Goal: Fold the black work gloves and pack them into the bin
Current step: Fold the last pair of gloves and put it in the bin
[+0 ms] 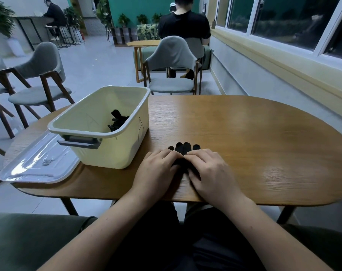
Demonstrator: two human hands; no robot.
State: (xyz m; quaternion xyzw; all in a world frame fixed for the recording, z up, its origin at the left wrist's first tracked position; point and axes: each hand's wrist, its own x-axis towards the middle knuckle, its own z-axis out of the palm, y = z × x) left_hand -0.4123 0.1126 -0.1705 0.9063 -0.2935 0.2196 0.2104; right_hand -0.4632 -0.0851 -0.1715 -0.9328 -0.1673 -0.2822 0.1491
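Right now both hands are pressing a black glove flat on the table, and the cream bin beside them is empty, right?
Not quite. The bin is not empty: the head view shows black gloves already inside it. The rest holds: the left hand and right hand press a black glove flat on the table.

A black fabric work glove [183,148] is pressed flat on the oval wooden table [254,137] by the left hand [158,169] and right hand [209,169], fingertips exposed. Beside it, more black gloves [118,120] are held in a cream plastic bin [107,145].
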